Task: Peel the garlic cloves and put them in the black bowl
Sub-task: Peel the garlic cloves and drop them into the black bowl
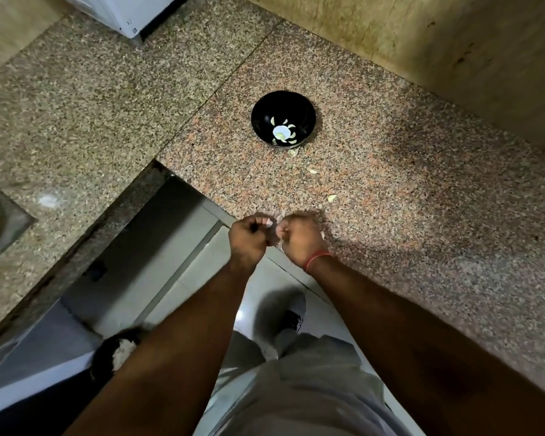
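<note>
My left hand [250, 237] and right hand [299, 239] are curled, fingertips meeting on what appears to be a garlic clove [268, 225], though blur obscures it. I should strip skin cleanly. Black bowl [283, 103] sits ahead, holding peeled cloves [291, 141].

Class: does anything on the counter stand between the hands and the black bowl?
Nothing blocks the way. Only two small garlic pieces lie flat on the speckled granite counter, right of the line from the hands to the round black bowl.

Peeled cloves [282, 133] in black bowl [265, 113]
</note>
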`<state>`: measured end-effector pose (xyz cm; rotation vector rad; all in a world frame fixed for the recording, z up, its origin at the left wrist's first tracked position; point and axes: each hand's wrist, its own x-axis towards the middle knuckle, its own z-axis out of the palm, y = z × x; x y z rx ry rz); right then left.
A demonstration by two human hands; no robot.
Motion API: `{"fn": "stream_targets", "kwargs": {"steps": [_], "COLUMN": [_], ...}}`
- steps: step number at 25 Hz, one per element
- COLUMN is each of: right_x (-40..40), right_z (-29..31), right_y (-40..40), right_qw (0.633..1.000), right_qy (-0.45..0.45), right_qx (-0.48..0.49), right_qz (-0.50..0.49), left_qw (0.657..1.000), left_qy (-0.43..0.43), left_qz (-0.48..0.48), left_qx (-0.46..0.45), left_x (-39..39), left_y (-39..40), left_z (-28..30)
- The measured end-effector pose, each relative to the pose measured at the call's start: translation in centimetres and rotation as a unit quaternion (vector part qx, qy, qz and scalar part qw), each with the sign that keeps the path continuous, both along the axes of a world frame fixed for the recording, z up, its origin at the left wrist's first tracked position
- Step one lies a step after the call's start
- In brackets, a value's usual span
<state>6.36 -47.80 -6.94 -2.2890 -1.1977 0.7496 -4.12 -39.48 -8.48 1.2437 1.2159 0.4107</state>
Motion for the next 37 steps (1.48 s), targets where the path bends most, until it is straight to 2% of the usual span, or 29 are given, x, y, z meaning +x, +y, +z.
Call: {"fn": "stream_targets", "kwargs": {"steps": [2, 4, 6, 10, 17, 22, 26, 30, 37], "right_x": [-1.7, -4.7, -8.5, -18.4, -40.3, -52.9, -59.9, -64.8, -70.8], "right_z": [-0.2, -0.2, -0.7, -1.9, -5.8, -12.3, -20.3, -30.5, -50.6], "right_y": [0.9, 2.6, 4.6, 7.8, 12.2, 14.9, 17.0, 19.6, 22.6], "right_qw": [0.971, 0.918, 0.886, 0.863, 0.869, 0.87, 0.861, 0.89, 0.912], "right_qy": [0.168, 0.321, 0.409, 0.477, 0.488, 0.464, 0.448, 0.349, 0.225], "right_qx": [0.067, 0.066, 0.056, 0.025, -0.08, -0.146, -0.227, -0.257, -0.254], "right_qz": [-0.154, -0.225, -0.212, -0.162, -0.007, 0.081, 0.082, 0.139, 0.232], "left_qw": [0.998, 0.991, 0.979, 0.946, 0.879, 0.824, 0.772, 0.729, 0.7], "left_qy": [-0.009, -0.018, -0.042, -0.069, -0.068, -0.047, -0.047, -0.06, -0.026], "left_qz": [0.05, 0.119, 0.185, 0.302, 0.452, 0.545, 0.607, 0.654, 0.685], "left_qx": [-0.028, -0.053, -0.07, -0.096, -0.139, -0.145, -0.181, -0.196, -0.201], "left_x": [-2.1, -5.8, -10.6, -21.9, -43.8, -55.7, -61.3, -65.5, -70.1], "left_y": [0.1, 0.6, 1.3, 1.9, 1.0, 0.5, 1.1, 3.2, 6.0], "left_z": [0.8, 0.9, 0.8, 0.6, -2.8, -10.2, -19.0, -28.4, -43.6]}}
